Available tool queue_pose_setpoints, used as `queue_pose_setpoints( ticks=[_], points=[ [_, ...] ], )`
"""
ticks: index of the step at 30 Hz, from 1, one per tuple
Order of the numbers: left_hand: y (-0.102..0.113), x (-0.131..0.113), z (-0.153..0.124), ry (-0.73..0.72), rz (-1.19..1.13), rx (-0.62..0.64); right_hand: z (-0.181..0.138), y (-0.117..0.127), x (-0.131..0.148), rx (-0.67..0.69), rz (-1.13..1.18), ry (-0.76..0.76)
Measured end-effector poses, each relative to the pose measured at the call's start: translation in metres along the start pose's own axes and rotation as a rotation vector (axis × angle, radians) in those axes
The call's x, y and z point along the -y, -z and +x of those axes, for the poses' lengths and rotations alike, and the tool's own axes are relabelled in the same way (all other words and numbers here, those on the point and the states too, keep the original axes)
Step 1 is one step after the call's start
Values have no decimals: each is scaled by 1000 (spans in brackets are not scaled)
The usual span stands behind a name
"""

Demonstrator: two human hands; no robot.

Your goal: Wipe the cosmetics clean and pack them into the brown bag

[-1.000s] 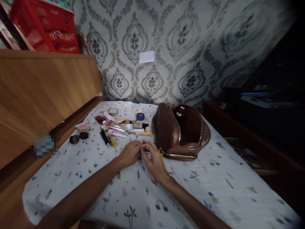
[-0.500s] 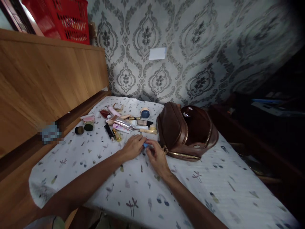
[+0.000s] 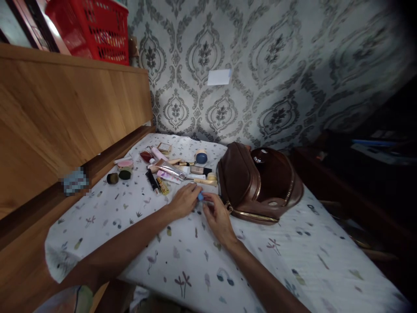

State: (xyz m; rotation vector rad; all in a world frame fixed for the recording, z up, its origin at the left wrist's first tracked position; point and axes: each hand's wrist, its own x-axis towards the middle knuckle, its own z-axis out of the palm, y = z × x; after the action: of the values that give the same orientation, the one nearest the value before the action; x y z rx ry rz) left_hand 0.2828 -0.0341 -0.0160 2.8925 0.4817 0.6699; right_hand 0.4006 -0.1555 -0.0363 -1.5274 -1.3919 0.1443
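Observation:
Between my two hands is a small blue round thing (image 3: 200, 197), too small to tell its kind. My left hand (image 3: 185, 201) is closed, fingers curled over its left side and hiding part of it. From the right, my right hand (image 3: 219, 218) meets it with bent fingertips, the thumb just below. Both hands are low over the cloth, just left of an open brown leather bag (image 3: 239, 174). Beyond them lies a cluster of cosmetics: a silvery pink tube (image 3: 171, 168), a makeup brush (image 3: 202, 181), a black tube (image 3: 152, 181) and a small gold-capped bottle (image 3: 162, 185).
A patterned white cloth (image 3: 130, 234) covers the table. Two brush heads (image 3: 118, 176) and a pink compact (image 3: 125, 164) lie at left. A wooden cabinet (image 3: 74, 100) with a red basket (image 3: 104, 32) on top flanks the left; a papered wall (image 3: 176, 108) stands behind.
The view has shifted slightly, so everything sits a little lower and further right. More of the blue thing shows between my fingertips; my hands stay in nearly the same place on the table.

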Motion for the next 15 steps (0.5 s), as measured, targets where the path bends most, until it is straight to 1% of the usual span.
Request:
queue_pose_setpoints(
  ticks=[2,3,7,11,15],
  points=[
    [6,3,9,32,21,-16,-1,-1,-3,-16,8,-25],
    [10,5,16,54,58,-2,-1,-2,-4,-21,11,-39],
    [20,16,54,120,214,117,-1,-3,-9,-26,36,-71],
    [13,31,97,158,262,232,-1,-3,-11,-16,38,-82],
    [2,48,130,184,267,422,-1,-2,-12,-23,25,-74]
  ],
)
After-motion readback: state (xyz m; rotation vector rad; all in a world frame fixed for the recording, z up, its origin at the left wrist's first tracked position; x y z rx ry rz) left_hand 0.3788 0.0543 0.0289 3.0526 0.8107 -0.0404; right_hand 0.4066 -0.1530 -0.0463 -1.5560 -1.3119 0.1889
